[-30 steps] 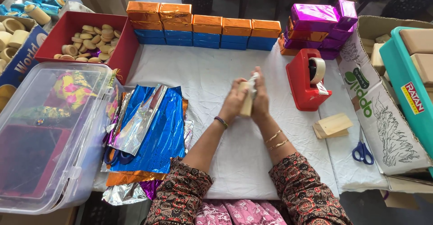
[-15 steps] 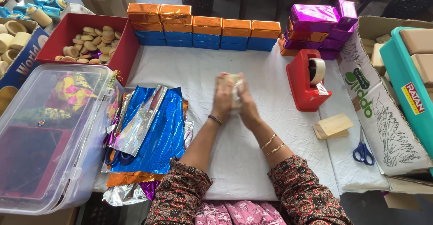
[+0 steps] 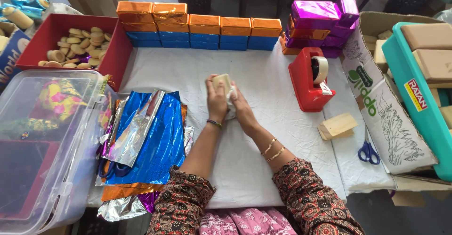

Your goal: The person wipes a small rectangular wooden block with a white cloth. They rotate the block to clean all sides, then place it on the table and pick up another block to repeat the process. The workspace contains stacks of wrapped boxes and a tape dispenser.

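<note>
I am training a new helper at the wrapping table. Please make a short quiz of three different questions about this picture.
1. True or false: both hands hold the small pale block over the white cloth.
2. Which colour is the tape dispenser? A) green B) red C) yellow
3. Fill in: the scissors with blue handles lie to the ____ of the person.

Key
1. True: the left hand and the right hand are closed around the pale block above the white cloth.
2. B: the tape dispenser is red.
3. Right: the scissors lie near the wooden pieces.
</note>
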